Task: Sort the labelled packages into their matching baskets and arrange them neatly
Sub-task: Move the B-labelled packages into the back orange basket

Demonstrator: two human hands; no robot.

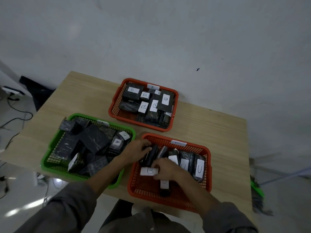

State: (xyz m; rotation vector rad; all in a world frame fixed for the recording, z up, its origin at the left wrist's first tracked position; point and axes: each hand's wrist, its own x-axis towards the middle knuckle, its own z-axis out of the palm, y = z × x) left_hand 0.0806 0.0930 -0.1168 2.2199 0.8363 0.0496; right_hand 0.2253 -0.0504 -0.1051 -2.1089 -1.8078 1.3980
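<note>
A single wide-angle view comes from the person's head, looking forward and steeply down over a wooden table (pixel 210 125). The lens sits close above the near edge, so both forearms enter from the bottom of the picture and reach away from the camera. The near orange basket (pixel 207 167) lies right below the lens, the green basket (pixel 55 148) at lower left, and the far orange basket (pixel 116 105) further off near the middle. A pale wall (pixel 151 34) fills the upper half, bowed by the lens, and floor shows along both sides. No second view exists, so nothing is shared.
</note>
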